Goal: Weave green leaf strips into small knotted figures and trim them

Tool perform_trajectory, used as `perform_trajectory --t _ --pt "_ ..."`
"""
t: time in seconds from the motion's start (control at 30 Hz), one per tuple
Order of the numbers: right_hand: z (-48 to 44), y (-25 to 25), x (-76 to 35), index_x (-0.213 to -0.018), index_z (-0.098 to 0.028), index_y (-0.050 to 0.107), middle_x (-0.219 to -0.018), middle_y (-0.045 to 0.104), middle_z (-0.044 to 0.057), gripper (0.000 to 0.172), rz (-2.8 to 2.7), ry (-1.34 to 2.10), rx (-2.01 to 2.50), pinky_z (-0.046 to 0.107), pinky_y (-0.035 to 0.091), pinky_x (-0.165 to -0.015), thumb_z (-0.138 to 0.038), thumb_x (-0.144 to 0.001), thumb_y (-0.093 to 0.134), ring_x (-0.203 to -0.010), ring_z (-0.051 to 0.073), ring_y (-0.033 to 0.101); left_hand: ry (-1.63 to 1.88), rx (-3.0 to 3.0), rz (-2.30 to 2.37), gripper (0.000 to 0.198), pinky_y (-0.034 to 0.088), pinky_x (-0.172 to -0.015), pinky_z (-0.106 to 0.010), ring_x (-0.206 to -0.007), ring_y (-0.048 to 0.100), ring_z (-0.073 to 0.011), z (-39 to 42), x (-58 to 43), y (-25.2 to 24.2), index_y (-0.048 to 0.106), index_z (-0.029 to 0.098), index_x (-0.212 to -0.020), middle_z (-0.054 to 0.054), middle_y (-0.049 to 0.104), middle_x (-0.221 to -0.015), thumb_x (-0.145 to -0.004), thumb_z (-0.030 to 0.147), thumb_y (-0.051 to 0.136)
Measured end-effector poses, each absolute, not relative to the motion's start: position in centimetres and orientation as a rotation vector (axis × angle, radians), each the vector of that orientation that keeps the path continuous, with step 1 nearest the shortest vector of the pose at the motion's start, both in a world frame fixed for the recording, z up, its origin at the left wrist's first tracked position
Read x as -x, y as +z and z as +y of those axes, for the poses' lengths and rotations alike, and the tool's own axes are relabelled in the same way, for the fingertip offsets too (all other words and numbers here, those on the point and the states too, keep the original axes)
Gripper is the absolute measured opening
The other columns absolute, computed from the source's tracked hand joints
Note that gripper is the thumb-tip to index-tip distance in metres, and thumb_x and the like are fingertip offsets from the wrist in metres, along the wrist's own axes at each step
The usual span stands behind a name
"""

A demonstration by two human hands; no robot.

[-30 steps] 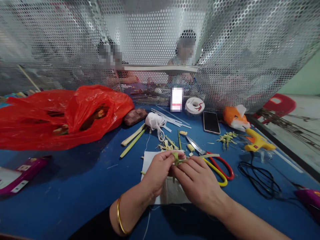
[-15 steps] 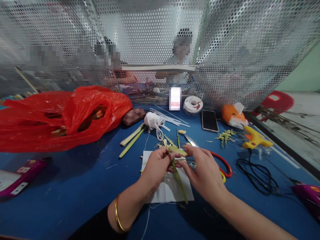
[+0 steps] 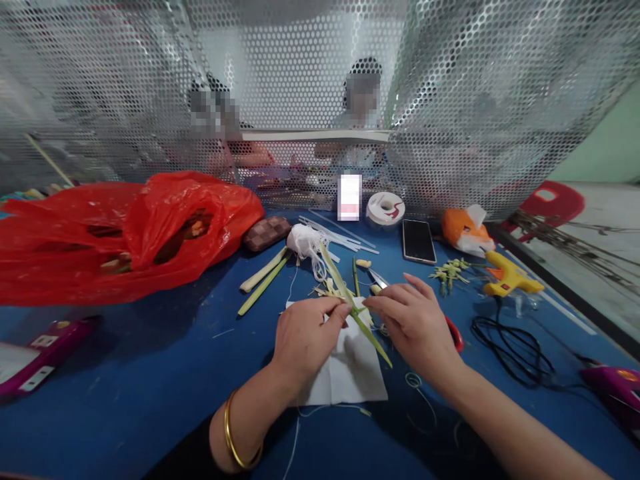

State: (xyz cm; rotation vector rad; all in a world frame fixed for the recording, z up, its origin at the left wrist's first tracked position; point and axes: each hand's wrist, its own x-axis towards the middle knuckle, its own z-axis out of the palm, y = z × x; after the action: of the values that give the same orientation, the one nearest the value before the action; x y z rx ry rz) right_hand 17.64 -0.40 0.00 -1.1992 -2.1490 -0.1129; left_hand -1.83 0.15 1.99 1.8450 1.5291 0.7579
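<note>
Head view. Left hand [image 3: 306, 337]: thumb and forefinger pinched on a long, flat, pale-green leaf strip [image 3: 356, 311]. Strip held aslant above a white, creased, flat sheet [image 3: 357, 383] on the blue-topped bench [image 3: 165, 400]; far end points toward a white ball of loose string [image 3: 303, 241], near end slopes down to the right. Right hand [image 3: 417, 327]: thumb and forefinger bent in close at a crossing or fold midway along the strip, outer fingers raised and spread. Whether its fingertips grip the green or merely rest there, cannot tell.

Nearby: red-handled metal scissors [image 3: 379, 279], partly behind the right hand; two pale-green cut stalks [image 3: 261, 287] side by side, left of the scraps; yellow plastic glue gun [image 3: 513, 275], well apart to the right.

On handling, my judgement: the left pinch should sit right at the crossing so it cannot slip open. Right fingertips do best drawing the tail along its length, flat and evenly tensioned; a sideways tug could split the fibre. Crease softly, keep both tails untwisted, and keep knuckles off the scissor blades.
</note>
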Motion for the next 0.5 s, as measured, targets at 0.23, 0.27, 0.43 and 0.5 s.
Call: perform_trajectory --t 0.23,0.27,0.43,0.5 --pt "-0.3 -0.4 -17.4 -0.092 -0.023 0.069 -0.087 0.071 0.003 0.028 -2.181 -0.154 1.104 0.051 0.035 -0.101 -0.008 -0.092 0.046 -0.091 0.023 0.066 0.769 -1.326 1.157 0.032 0.048 -0.065 -0.030 -0.065 0.068 -0.0188 0.4 0.8 1.1 0.073 0.016 -0.107 -0.008 0.076 -0.083 -0.081 0.034 0.065" --pt "-0.3 -0.4 -17.3 -0.094 -0.023 0.069 -0.090 0.071 0.005 0.026 -2.169 -0.174 1.095 0.051 0.037 -0.100 -0.009 -0.092 0.047 -0.096 0.025 0.065 0.783 -1.209 1.108 0.035 0.050 -0.064 -0.030 -0.060 0.068 -0.0169 0.3 0.6 1.0 0.071 0.016 -0.112 -0.009 0.075 -0.087 -0.082 0.032 0.065" --pt "-0.7 0.0 -17.3 -0.112 -0.014 0.063 -0.109 0.067 0.015 0.023 -1.942 -0.339 1.157 0.045 0.045 -0.092 -0.018 -0.091 0.058 -0.110 0.030 0.059 0.836 -0.825 0.996 0.032 0.050 -0.066 -0.024 -0.069 0.071 -0.0153 0.1 0.7 0.8 0.071 0.014 -0.109 -0.012 0.077 -0.090 -0.086 0.035 0.064" --pt "-0.8 0.0 -17.3 -0.108 -0.014 0.063 -0.103 0.069 0.014 0.019 -1.957 -0.351 1.152 0.045 0.044 -0.092 -0.021 -0.091 0.059 -0.102 0.028 0.062 0.870 -0.729 0.990 0.029 0.050 -0.065 -0.022 -0.074 0.072 -0.0159 0.3 0.9 0.8 0.072 0.013 -0.103 -0.013 0.077 -0.094 -0.085 0.035 0.065"
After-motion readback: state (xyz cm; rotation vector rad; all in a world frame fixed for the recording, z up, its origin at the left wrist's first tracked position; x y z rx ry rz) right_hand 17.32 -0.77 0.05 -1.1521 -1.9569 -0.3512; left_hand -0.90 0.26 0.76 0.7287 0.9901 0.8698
